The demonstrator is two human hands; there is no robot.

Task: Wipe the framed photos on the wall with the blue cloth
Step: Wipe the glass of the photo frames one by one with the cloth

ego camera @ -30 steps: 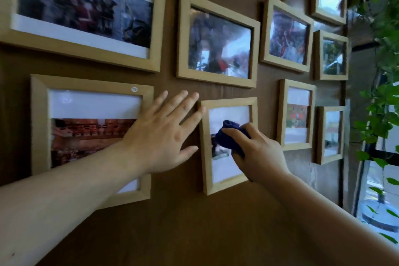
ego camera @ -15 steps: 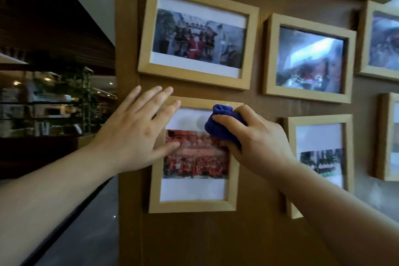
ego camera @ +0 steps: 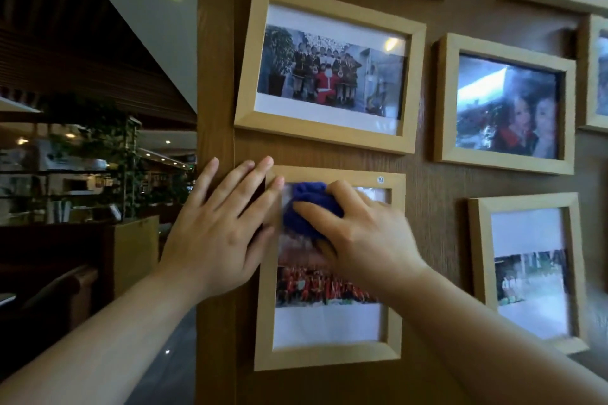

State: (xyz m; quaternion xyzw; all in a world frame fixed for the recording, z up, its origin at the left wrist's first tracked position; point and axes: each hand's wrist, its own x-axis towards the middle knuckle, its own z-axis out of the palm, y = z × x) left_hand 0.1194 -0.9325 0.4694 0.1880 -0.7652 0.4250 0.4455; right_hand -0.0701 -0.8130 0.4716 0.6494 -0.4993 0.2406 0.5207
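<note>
**Hand position at the lower-left frame**

Your right hand [ego camera: 365, 237] grips the bunched blue cloth [ego camera: 307, 207] and presses it against the glass, upper left of the portrait frame [ego camera: 329, 357]. Your left hand [ego camera: 218, 227] lies flat — fingers spread — over the frame's left rail and the wood wall [ego camera: 427, 207]. A small round sticker [ego camera: 380, 179] on the top rail reads "19".

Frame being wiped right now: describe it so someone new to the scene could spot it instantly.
On the brown wood-panelled wall, look at the column of frames nearest its left edge. Below the landscape group-photo frame hangs a portrait frame. Only it has a small round sticker on its top rail, the right hand pressing the blue cloth on its glass, and the left hand flat over its left side.
</note>
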